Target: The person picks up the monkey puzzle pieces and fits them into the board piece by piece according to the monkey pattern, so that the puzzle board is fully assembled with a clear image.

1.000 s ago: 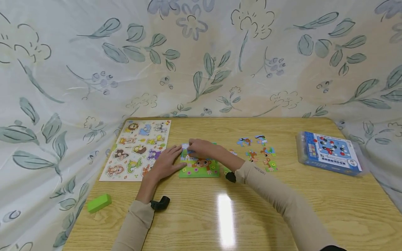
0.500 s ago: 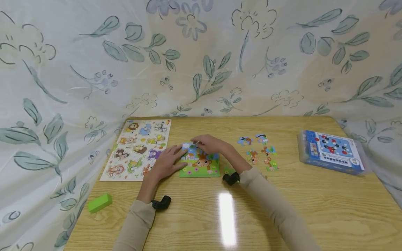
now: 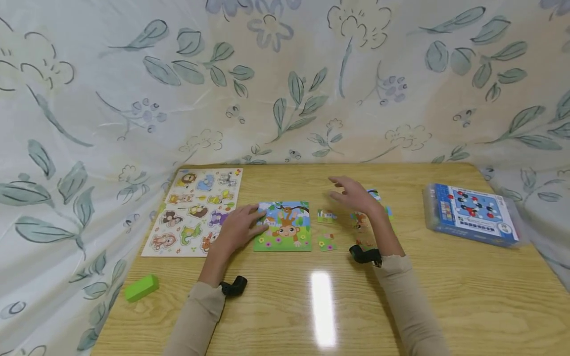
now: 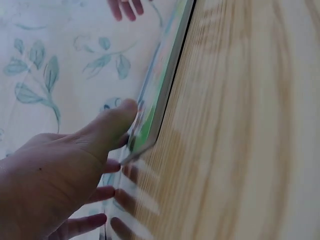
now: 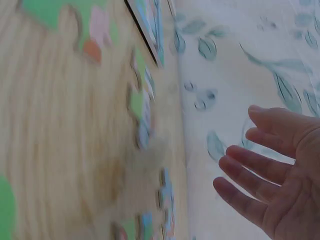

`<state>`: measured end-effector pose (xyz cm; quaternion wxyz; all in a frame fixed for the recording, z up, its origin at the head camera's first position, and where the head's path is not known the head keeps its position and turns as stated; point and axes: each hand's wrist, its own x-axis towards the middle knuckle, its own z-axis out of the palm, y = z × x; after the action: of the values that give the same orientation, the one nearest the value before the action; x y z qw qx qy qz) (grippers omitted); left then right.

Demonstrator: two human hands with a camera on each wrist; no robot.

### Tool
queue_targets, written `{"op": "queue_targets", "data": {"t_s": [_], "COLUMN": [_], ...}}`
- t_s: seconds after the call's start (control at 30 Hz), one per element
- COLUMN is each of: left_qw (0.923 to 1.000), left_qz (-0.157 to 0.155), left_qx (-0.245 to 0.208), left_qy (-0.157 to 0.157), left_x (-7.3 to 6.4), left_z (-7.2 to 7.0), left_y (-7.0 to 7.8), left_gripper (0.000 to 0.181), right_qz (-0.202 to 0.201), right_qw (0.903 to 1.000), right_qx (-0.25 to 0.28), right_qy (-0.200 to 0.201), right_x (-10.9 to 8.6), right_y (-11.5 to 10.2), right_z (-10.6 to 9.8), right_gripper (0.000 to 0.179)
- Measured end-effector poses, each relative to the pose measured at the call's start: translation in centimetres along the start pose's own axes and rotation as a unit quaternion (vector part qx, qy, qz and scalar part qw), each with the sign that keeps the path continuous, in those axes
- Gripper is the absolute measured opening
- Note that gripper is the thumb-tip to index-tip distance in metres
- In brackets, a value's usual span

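A square jigsaw puzzle (image 3: 285, 232) with a monkey picture lies flat at the middle of the table. My left hand (image 3: 240, 228) rests at its left edge, the thumb (image 4: 112, 122) over the near left corner and the other fingers spread past its side. To the right are loose puzzle pieces, including a fence piece (image 3: 327, 216) and a flowered green piece (image 3: 328, 242). My right hand (image 3: 354, 194) is raised over the pieces farther right, holding nothing, its fingers (image 5: 250, 167) apart and relaxed. Its hand and wrist cover some of those pieces.
A wooden animal puzzle board (image 3: 191, 212) lies left of my left hand. Nearer me is a green block (image 3: 141, 288). A clear-lidded blue box (image 3: 472, 215) sits at the right. A floral curtain (image 3: 285, 99) hangs behind the table.
My right hand has left the top of the monkey puzzle and moved right over the loose pieces. The puzzle's upper part is now uncovered. My left hand stays at the left edge.
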<state>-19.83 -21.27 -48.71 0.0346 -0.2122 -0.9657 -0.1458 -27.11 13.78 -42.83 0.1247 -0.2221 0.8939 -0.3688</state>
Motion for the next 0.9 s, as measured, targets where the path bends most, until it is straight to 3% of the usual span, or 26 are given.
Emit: {"op": "queue_targets", "data": {"t_s": [0.13,0.3,0.57,0.9], "left_qw": [0.9993,0.9982,0.9985,0.9989], "left_qz": [-0.016,-0.028,-0.003,0.000], "left_qx": [0.006,0.012,0.018,0.022], "left_qy": [0.033,0.051,0.052,0.041], "left_x": [0.5,0.8,0.9,0.9], "left_z": [0.1,0.4,0.8,0.8], "left_y": [0.6,1.0,1.2,1.2], "left_gripper": [0.049,0.046,0.044,0.051], "right_qz": [0.007,0.015,0.040,0.024], "right_qw": [0.9999,0.9998,0.9989,0.9958], "right_qx": [-0.009,-0.011,-0.023,-0.088], "right_qy": [0.011,0.011,-0.005,-0.005], "right_x": [-0.6,-1.2,-1.5,-1.2], "right_y": [1.2,2.6,3.9,4.5], "right_z": [-1.1,-1.6,-1.3,-1.0], "right_gripper": [0.054,0.052,0.050,0.048]}}
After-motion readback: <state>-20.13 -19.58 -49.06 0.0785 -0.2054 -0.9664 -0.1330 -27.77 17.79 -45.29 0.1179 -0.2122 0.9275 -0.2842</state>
